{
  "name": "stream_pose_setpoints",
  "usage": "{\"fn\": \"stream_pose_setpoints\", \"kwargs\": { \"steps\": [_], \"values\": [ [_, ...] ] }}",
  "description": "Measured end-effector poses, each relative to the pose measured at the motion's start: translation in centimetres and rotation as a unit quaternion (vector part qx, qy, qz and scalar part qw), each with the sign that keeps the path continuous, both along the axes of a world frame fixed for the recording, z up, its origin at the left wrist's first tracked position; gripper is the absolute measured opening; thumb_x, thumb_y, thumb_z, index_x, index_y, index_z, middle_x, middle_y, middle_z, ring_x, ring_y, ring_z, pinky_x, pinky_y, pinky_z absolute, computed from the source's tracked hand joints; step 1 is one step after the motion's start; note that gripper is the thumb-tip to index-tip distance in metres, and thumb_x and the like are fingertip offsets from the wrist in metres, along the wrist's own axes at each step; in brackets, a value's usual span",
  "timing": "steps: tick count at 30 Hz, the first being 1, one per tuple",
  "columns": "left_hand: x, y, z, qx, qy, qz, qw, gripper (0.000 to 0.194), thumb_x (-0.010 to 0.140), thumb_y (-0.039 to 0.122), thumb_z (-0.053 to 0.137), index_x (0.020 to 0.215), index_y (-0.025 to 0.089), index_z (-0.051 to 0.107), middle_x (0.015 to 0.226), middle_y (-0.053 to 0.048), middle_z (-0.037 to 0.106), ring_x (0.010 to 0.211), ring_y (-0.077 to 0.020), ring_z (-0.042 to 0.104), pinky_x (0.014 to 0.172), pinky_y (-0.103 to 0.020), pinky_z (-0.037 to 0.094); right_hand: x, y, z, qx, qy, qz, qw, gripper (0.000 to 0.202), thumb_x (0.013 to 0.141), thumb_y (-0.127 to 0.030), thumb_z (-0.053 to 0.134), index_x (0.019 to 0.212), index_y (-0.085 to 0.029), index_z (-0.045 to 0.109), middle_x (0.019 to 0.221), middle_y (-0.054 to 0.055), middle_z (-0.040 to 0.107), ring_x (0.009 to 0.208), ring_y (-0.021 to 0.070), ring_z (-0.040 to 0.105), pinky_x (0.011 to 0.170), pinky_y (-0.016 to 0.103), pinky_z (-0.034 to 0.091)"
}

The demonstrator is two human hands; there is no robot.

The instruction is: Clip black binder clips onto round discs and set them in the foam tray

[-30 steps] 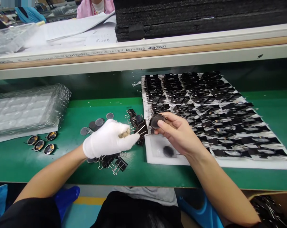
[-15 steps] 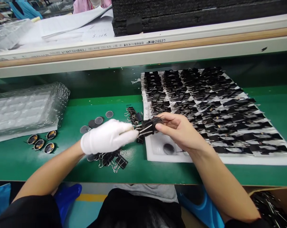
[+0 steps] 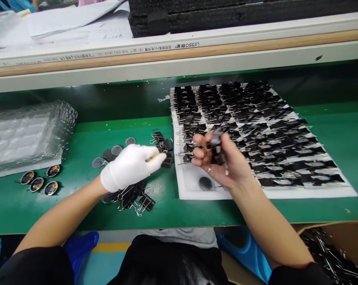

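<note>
My left hand (image 3: 129, 166), in a white glove, has thumb and fingers pinched together above the green bench. Whatever is between them, if anything, is hidden; a black binder clip (image 3: 167, 161) is right at its fingertips. In my bare right hand (image 3: 223, 162), fingers curl round a binder clip (image 3: 216, 152) with a greyish round piece at its top, blurred and partly covered. Below the left hand is a heap of black binder clips (image 3: 134, 196). More clips (image 3: 158, 138) lie beside the white foam sheet (image 3: 190, 194). Grey discs (image 3: 117, 150) lie behind the glove.
Rows of clipped pieces (image 3: 256, 130) cover most of the foam, with one dark disc (image 3: 205, 183) near its front corner. At left are stacked clear trays (image 3: 21, 134) and several round amber-and-black parts (image 3: 36, 184). A box of clips (image 3: 330, 253) stands at lower right.
My hands have come apart: the right has lifted the clipped piece away and turned it upward, while the gloved left no longer touches it. The view has shifted slightly.
</note>
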State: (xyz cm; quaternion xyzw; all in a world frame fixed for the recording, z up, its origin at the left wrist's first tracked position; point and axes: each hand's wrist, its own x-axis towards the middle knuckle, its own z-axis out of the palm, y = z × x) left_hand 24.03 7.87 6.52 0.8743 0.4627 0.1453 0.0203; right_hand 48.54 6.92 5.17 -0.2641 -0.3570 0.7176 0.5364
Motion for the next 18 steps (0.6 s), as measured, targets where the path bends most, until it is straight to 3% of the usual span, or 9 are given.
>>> {"fn": "stream_pose_setpoints", "kwargs": {
  "steps": [3,6,9,11,15,18],
  "values": [
    [-0.1,-0.7,1.2,0.142,-0.082,0.063,0.985,0.042,0.096,0.028,0.050,0.055,0.020,0.049,0.049,0.004,0.050,0.047,-0.0098,0.045,0.054,-0.027,0.030,-1.2,-0.7,-0.5,0.057,-0.133,0.025,0.989,0.026,0.086,-0.048,0.077,0.092,-0.023,0.069,0.079,-0.001,0.067,0.062,0.0114,0.061,0.058,0.025,0.050],
    [0.1,-1.2,1.3,0.206,-0.103,0.018,0.973,0.039,0.097,0.023,0.050,0.058,0.020,0.053,0.051,0.004,0.056,0.048,-0.0098,0.049,0.054,-0.026,0.033,-2.0,-1.2,-1.1,0.183,-0.223,0.049,0.956,0.015,0.088,-0.036,0.077,0.093,-0.022,0.075,0.082,0.003,0.071,0.082,0.0163,0.067,0.077,0.030,0.052],
    [-0.5,-0.8,1.1,0.136,-0.099,-0.148,0.975,0.033,0.100,0.025,0.047,0.071,0.020,0.062,0.059,0.004,0.064,0.052,-0.0098,0.054,0.057,-0.024,0.038,-2.3,-1.3,-1.4,0.232,-0.227,0.044,0.945,0.010,0.082,-0.027,0.082,0.090,-0.023,0.080,0.089,0.004,0.074,0.086,0.0172,0.068,0.077,0.029,0.052],
    [-1.2,-0.4,1.1,0.092,-0.121,-0.204,0.967,0.035,0.101,0.027,0.042,0.073,0.020,0.062,0.059,0.004,0.064,0.052,-0.0097,0.056,0.057,-0.024,0.040,-2.4,-1.4,-1.5,0.225,-0.224,0.037,0.947,0.013,0.078,-0.024,0.084,0.091,-0.024,0.081,0.088,0.003,0.075,0.082,0.0164,0.068,0.074,0.028,0.052],
    [-2.0,0.0,1.0,0.044,-0.088,-0.097,0.990,0.038,0.083,0.052,0.061,0.062,0.021,0.054,0.045,0.006,0.050,0.041,-0.0101,0.045,0.047,-0.026,0.028,-2.3,-1.3,-1.4,0.236,-0.251,0.051,0.937,0.013,0.077,-0.022,0.085,0.090,-0.022,0.081,0.084,0.004,0.075,0.079,0.0166,0.068,0.070,0.027,0.053],
    [-1.6,-0.3,0.8,-0.023,-0.024,-0.068,0.997,0.048,0.069,0.063,0.069,0.058,0.021,0.050,0.043,0.006,0.047,0.041,-0.0104,0.045,0.048,-0.026,0.025,-2.2,-1.1,-1.3,0.243,-0.272,0.059,0.929,0.014,0.078,-0.024,0.084,0.090,-0.021,0.081,0.083,0.004,0.075,0.075,0.0164,0.069,0.066,0.027,0.054]
  ]
}}
